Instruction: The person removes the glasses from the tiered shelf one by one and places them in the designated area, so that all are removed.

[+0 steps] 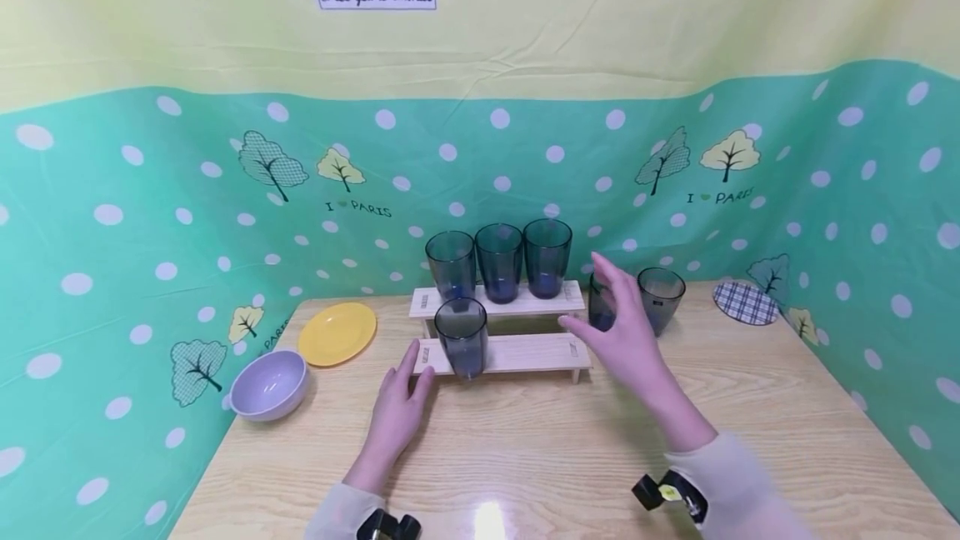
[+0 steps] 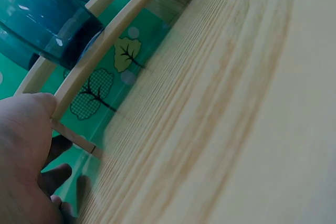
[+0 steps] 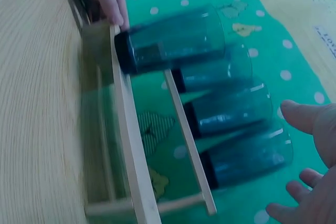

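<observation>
Three tumblers stand on rack's rear tier, one on front tier; bowl, plate lie left, two tumblers right.
</observation>
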Demonstrator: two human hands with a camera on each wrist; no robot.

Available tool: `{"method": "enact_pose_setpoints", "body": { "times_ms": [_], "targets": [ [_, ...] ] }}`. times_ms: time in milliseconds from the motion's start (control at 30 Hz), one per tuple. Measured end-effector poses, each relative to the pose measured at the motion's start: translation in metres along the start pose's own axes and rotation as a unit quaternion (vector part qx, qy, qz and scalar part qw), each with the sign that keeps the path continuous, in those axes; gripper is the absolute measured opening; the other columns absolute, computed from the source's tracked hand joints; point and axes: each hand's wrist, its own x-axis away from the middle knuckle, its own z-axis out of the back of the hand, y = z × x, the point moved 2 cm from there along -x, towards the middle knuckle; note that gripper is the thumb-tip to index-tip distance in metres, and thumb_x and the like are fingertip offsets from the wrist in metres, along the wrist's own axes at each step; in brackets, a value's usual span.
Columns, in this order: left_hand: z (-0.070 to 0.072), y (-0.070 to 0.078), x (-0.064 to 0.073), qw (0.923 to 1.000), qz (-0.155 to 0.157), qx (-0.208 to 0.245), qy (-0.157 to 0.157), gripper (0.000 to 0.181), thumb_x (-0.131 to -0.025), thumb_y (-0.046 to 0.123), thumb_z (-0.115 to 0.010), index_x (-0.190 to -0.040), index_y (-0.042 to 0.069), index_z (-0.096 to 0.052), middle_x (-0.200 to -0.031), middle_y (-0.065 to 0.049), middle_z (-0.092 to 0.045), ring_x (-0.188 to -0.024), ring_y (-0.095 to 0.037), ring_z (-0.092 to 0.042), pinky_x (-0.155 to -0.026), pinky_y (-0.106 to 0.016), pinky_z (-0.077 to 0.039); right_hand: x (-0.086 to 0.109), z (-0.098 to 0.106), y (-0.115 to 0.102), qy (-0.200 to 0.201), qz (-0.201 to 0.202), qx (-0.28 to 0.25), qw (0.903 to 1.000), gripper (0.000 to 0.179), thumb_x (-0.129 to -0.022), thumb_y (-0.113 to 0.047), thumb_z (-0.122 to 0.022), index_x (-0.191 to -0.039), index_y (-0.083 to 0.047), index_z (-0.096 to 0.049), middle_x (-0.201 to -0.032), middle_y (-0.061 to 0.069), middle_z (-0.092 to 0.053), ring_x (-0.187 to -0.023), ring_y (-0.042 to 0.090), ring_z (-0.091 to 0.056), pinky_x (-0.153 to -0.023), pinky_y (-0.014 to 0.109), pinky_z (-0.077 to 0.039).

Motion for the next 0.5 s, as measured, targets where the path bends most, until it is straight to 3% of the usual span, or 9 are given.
{"method": "enact_pose_setpoints", "body": {
  "times_ms": [200, 500],
  "targets": [
    [0.0, 0.001, -0.001, 1.0, 0.001, 0.0, -0.002, 0.068, -0.116, 0.047, -0.055, -0.176, 0.021, -0.033, -0.175, -0.017, -0.038, -0.159, -0.062, -0.023, -0.126, -0.077, -0.022, 0.001, -0.023, -0.012, -0.031, -0.01, -0.044, 0.9985, 0.102, -0.093, -0.016, -0.093, -0.175, -0.025, -0.033, -0.166, 0.013, -0.039, -0.154, 0.035, -0.041, -0.13, 0.052, -0.035],
    [0.0, 0.001, 0.0, 1.0, 0.002, -0.007, 0.001, 0.068, -0.116, 0.048, -0.055, -0.176, 0.022, -0.034, -0.174, -0.019, -0.039, -0.158, -0.062, -0.024, -0.126, -0.077, -0.022, 0.001, -0.057, -0.022, -0.067, -0.005, -0.079, 0.9946, 0.097, -0.093, -0.02, -0.093, -0.173, -0.025, -0.037, -0.166, 0.011, -0.043, -0.153, 0.026, -0.043, -0.128, 0.053, -0.038]
  ]
}}
